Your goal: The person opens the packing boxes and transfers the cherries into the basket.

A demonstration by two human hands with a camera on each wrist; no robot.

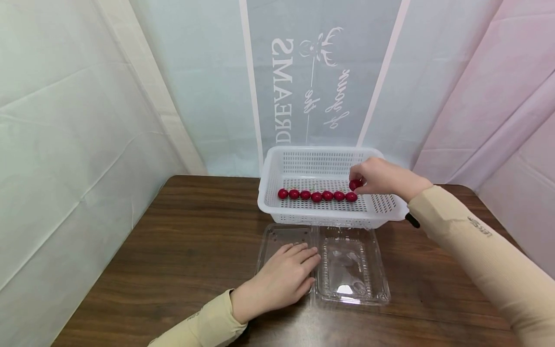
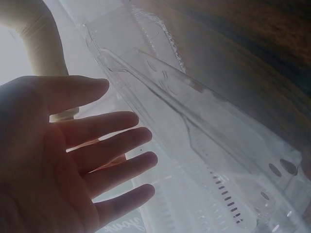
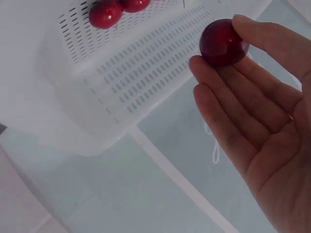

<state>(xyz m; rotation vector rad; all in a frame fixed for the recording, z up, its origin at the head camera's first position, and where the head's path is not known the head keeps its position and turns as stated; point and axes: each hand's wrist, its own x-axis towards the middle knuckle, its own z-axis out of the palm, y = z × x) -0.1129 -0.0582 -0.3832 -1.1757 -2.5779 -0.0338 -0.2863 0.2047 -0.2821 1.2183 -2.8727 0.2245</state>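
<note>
On the wooden table (image 1: pixel 182 241) — white basket (image 1: pixel 321 156) holds seven, maybe, red tomatoes (image 1: pixel 316 195).

Glossy dark-red round cherry tomato (image 3: pixel 223 42) pinched at fingertips of right hand (image 1: pixel 381 177), cream-beige sleeved. Same red along the row of small tomatoes (image 1: pixel 316 195) inside white slotted plastic basket (image 1: pixel 321 159). Clear, colourless plastic clamshell box (image 1: pixel 351 265) under left hand (image 1: pixel 279 279). Dark brown wood-grain table (image 1: pixel 182 250). Pale grey backdrop with mirrored white lettering (image 1: pixel 284 91).

Backdrop banner (image 1: pixel 321 82) — mirrored lettering: "DREAMS", "the", "of your"; sleeve logo unreadable.
</note>
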